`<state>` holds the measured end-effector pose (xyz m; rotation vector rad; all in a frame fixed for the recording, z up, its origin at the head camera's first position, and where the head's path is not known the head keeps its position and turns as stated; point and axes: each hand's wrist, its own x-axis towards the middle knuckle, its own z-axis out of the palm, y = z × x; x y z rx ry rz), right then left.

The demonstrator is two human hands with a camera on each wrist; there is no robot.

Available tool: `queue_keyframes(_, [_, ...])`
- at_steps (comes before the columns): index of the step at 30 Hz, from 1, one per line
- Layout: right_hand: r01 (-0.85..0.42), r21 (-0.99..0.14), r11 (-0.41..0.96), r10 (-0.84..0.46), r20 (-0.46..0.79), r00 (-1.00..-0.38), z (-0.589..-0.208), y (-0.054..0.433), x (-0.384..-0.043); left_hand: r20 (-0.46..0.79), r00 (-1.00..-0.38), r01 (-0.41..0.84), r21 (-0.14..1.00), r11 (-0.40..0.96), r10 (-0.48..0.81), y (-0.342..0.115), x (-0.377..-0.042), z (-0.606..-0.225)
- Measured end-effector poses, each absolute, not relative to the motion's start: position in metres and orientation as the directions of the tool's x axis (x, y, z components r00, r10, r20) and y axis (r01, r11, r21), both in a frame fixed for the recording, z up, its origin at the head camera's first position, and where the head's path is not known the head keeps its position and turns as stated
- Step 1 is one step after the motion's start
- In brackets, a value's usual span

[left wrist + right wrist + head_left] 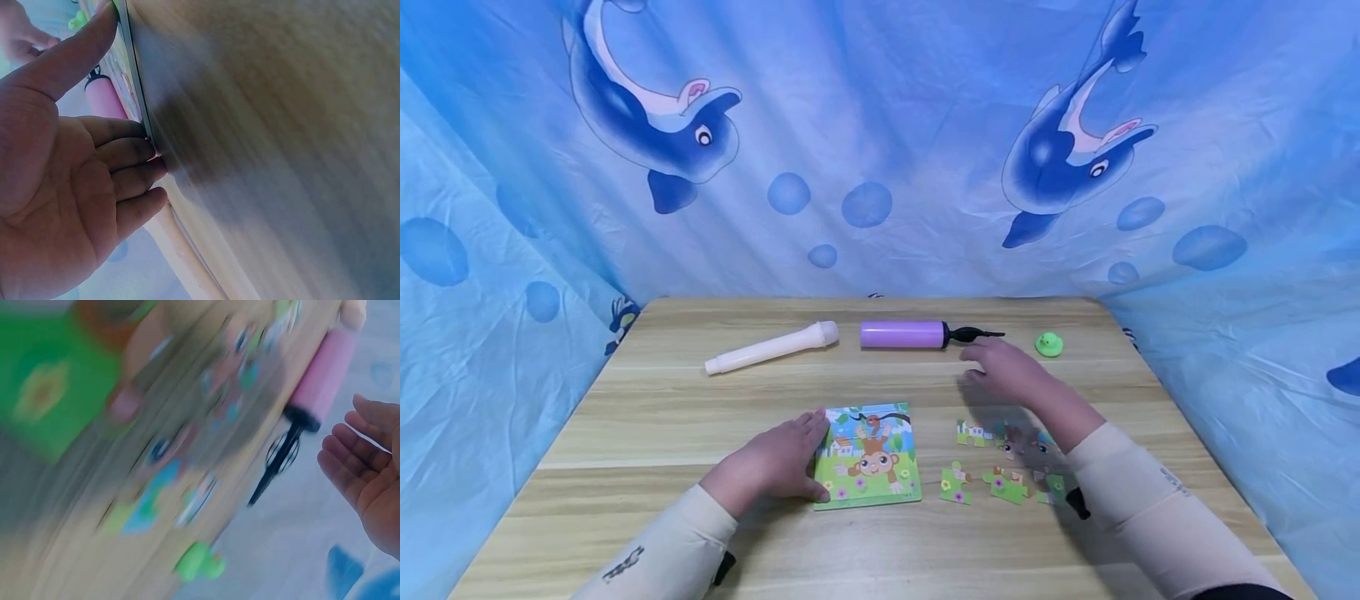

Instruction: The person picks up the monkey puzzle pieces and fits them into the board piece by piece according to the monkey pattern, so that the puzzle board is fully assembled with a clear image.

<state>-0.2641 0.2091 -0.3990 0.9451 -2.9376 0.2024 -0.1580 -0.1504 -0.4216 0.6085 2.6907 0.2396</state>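
Note:
A square jigsaw board with a monkey picture lies flat on the table. My left hand rests at its left side, fingertips against the edge and thumb near the lower left corner. In the left wrist view the fingers are fairly straight along the thin board edge. My right hand is raised over the table, beyond the loose jigsaw pieces, near the black nozzle of a purple balloon pump. The right wrist view shows this hand with nothing in its loosely bent fingers.
A white stick with a thicker end, like a toy microphone, lies at the back left. At the back right sits a small green rubber duck. Blue dolphin-print cloth hangs behind and beside the wooden table.

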Motion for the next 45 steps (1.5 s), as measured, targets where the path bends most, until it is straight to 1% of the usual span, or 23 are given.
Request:
queue_keyframes(7, [-0.507,-0.124,0.853,-0.506,0.047,-0.861,-0.402,0.254,-0.262,-0.314,-0.838,0.381,0.249,0.891,0.446,-0.152,-0.158,-0.423])
queue_keyframes(13, [-0.425,-0.166,0.890,-0.438,-0.056,-0.897,-0.411,0.280,-0.257,-0.311,-0.837,0.383,0.254,0.888,0.450,-0.152,-0.158,-0.422])
queue_keyframes(20, [-0.376,-0.190,0.907,-0.405,-0.152,-0.901,-0.427,0.294,-0.260,-0.314,-0.839,0.375,0.258,0.890,0.445,-0.151,-0.156,-0.421])
queue_keyframes(24, [-0.389,-0.192,0.901,-0.420,-0.161,-0.893,-0.433,0.296,-0.261,-0.315,-0.838,0.377,0.255,0.890,0.445,-0.152,-0.156,-0.421])
queue_keyframes(34, [-0.435,-0.150,0.888,-0.455,-0.140,-0.879,-0.437,0.296,-0.265,-0.313,-0.837,0.382,0.252,0.889,0.448,-0.152,-0.156,-0.422])
queue_keyframes(40, [-0.407,-0.147,0.901,-0.427,-0.143,-0.893,-0.436,0.294,-0.267,-0.315,-0.836,0.383,0.253,0.888,0.450,-0.152,-0.156,-0.422])
queue_keyframes(45, [-0.400,-0.146,0.905,-0.419,-0.135,-0.898,-0.430,0.282,-0.269,-0.312,-0.838,0.381,0.253,0.889,0.448,-0.153,-0.156,-0.422])
